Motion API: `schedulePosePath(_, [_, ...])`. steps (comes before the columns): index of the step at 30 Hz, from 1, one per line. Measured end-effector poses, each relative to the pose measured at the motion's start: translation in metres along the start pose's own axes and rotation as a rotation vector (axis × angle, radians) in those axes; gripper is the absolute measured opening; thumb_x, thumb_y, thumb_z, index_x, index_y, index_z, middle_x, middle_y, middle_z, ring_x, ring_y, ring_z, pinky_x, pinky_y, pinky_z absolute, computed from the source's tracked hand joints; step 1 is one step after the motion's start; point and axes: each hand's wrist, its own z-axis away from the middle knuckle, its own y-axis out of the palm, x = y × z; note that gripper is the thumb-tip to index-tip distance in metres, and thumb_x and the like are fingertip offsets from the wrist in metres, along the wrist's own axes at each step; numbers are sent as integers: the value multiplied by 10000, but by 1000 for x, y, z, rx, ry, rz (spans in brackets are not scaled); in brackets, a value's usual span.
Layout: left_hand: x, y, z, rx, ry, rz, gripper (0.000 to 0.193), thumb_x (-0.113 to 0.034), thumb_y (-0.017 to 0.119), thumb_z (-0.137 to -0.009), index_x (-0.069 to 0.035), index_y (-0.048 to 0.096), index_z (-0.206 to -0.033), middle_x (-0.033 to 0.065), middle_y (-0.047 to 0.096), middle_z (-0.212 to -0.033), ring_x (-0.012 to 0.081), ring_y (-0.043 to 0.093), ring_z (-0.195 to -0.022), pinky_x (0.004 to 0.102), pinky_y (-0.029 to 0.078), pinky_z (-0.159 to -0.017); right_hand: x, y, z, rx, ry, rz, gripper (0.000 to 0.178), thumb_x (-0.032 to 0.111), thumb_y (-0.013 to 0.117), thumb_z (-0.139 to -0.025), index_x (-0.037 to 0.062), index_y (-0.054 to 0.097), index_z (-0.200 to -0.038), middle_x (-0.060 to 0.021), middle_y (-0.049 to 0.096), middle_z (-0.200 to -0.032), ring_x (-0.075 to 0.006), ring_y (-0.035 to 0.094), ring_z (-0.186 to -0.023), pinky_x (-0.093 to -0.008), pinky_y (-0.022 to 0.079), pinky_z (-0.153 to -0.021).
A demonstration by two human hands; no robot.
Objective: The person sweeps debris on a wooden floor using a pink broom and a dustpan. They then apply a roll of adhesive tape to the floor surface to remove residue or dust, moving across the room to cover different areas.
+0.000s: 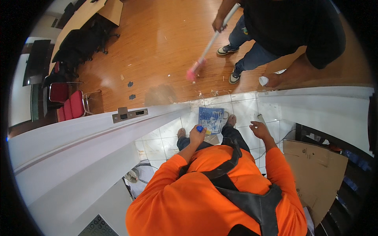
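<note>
My left hand (196, 136) is closed around a small thing with a blue end and a yellow part (200, 128); its kind is hard to make out. Just beyond that hand, a flat blue tray (211, 118), smeared with white, lies at floor level near my feet. My right hand (259, 130) is held out to the right over the tiles, fingers partly bent and apart, with nothing visible in it. Facing me, another person in a dark shirt (283, 27) grips a broom (209, 48) with a pale handle and pink head, and a white object (263, 81) in the other hand.
I stand on white tiles (155, 147) in a doorway, the white frame with a metal strike plate (130, 114) at left. Scraps litter the wood floor (153, 43) beyond. Red chairs (73, 106) and a long table stand left. Cardboard (315, 169) leans by a dark rack at right.
</note>
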Motion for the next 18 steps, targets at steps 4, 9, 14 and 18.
schedulePosePath(4, [5, 10, 2, 5, 3, 1, 413, -335, 712, -738, -49, 621, -1023, 171, 658, -852, 312, 641, -806, 369, 496, -740, -15, 9, 9, -23, 30, -44, 462, 357, 564, -832, 28, 587, -1154, -213, 628, -1047, -323, 608, -979, -371, 463, -874])
schedulePosePath(9, [1, -3, 7, 1, -4, 56, 399, -334, 694, -750, -56, 616, -1026, 172, 658, -865, 307, 643, -825, 364, 496, -744, -29, 28, 16, -12, 38, -70, 457, 344, 565, -832, 0, 591, -1132, -220, 632, -1028, -322, 617, -962, -374, 473, -853])
schedulePosePath(14, [-10, -26, 7, -11, 50, 8, 380, -309, 694, -746, -59, 611, -1020, 178, 655, -854, 319, 643, -819, 363, 501, -732, -53, 48, 15, -32, 64, -100, 445, 342, 575, -826, -12, 610, -1093, -229, 641, -983, -331, 626, -942, -373, 482, -832])
schedulePosePath(18, [-53, -69, 21, 42, 116, -148, 363, -290, 703, -747, -66, 607, -1015, 176, 656, -838, 328, 643, -802, 369, 503, -722, -50, 52, 25, -21, 134, -37, 430, 290, 593, -836, -30, 590, -1121, -241, 646, -974, -289, 640, -920, -344, 487, -811])
